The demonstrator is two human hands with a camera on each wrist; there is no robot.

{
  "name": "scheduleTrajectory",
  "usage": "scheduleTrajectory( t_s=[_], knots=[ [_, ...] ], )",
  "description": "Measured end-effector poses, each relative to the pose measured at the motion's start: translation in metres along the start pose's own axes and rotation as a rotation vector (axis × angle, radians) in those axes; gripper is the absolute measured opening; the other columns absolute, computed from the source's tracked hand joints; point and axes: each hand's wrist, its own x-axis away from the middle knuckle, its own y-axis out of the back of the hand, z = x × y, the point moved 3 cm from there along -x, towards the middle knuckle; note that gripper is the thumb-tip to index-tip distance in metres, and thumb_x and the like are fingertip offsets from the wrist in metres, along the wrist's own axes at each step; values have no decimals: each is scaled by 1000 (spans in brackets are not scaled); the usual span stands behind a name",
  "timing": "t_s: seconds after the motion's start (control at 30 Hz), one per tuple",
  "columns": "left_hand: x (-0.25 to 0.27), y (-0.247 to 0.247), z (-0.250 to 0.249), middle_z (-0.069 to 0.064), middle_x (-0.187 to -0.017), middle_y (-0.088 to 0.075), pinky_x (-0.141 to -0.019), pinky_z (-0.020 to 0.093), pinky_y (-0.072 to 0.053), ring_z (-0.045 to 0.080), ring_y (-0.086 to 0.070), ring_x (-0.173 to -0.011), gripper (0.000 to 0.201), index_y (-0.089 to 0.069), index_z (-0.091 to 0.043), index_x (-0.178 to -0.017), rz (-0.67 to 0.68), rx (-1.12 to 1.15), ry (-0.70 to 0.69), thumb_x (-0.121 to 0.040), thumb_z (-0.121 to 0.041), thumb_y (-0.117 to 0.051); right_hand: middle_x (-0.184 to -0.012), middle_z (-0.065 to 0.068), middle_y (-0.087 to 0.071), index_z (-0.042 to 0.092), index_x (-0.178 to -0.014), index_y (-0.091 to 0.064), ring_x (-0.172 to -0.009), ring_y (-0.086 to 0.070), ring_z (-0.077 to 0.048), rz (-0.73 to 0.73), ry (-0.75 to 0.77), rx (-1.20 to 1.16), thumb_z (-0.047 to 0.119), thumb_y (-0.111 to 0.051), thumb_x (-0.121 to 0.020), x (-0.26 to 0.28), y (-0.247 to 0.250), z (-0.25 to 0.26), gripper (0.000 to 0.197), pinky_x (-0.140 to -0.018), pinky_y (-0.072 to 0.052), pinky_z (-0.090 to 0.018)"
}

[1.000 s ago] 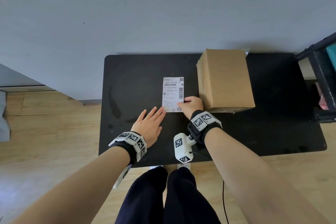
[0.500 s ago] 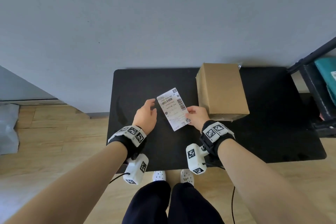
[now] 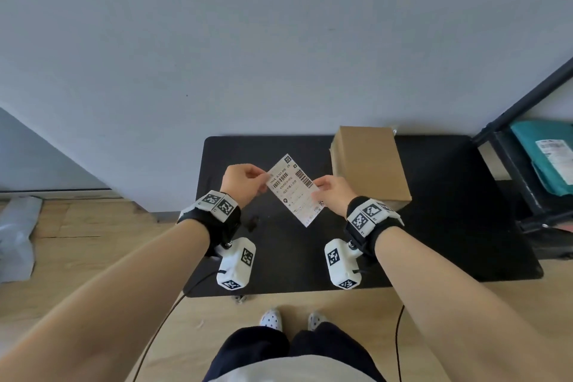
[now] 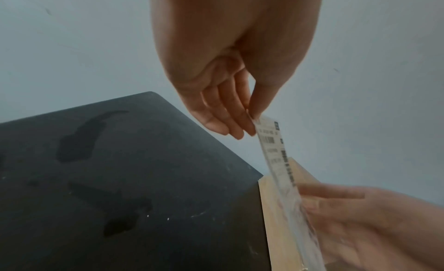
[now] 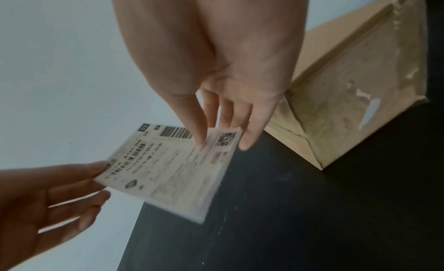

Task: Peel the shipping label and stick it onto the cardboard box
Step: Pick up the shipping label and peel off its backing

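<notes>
Two hands hold one white rectangular printed shipping label (image 3: 294, 189) tilted in the air above the black bench (image 3: 449, 226). The left hand (image 3: 240, 184) pinches its far left corner; the right hand (image 3: 333, 192) pinches its near right edge between thumb and fingers. Just right of the label, the brown cardboard box (image 3: 369, 164) stands on the bench.

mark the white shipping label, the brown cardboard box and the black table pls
white printed shipping label (image 3: 293, 187), head view, middle of its printed face
brown cardboard box (image 3: 369, 164), head view, middle of its top face
black table (image 3: 449, 211), head view, bare top right of the box
</notes>
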Motion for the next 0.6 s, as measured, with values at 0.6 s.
scheduleTrajectory(
  t_s=[0.6],
  knots=[
    [15, -6, -33, 12, -80, -70, -82, 38, -60, 23, -70, -78, 10, -63, -3, -88, 99, -10, -14, -88, -13, -61, -102, -20, -72, 6, -103, -72, -101, -67, -33, 74, 319, -96, 9, -63, -84, 13, -13, 59, 21, -92, -54, -45]
  ],
)
